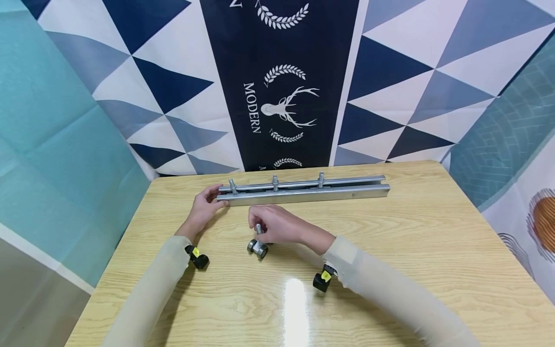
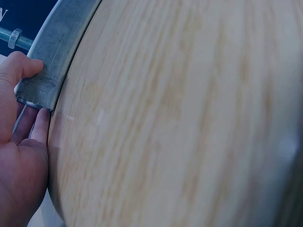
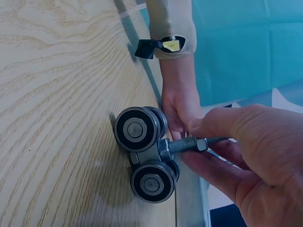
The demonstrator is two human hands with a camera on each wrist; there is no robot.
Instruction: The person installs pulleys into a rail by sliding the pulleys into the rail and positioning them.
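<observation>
A metal channel track (image 1: 303, 196) lies across the far part of the table, with several threaded bolts (image 1: 275, 183) standing up from its slot. My left hand (image 1: 203, 208) holds the track's left end; in the left wrist view the thumb (image 2: 29, 67) presses its side face and other fingers reach round the cut end. Nearer to me, my right hand (image 1: 281, 224) pinches the threaded bolt of a roller trolley (image 1: 258, 247). The right wrist view shows the trolley's black-and-steel wheels (image 3: 136, 129) and a nut (image 3: 202, 144) on the bolt. Whether the wheels touch the table is unclear.
The wood-grain table (image 1: 234, 299) runs up to a patterned cloth backdrop (image 1: 286, 96) just behind the track. Teal cloth (image 1: 52, 144) hangs along the left side. Each wrist carries a small black camera (image 1: 322, 280).
</observation>
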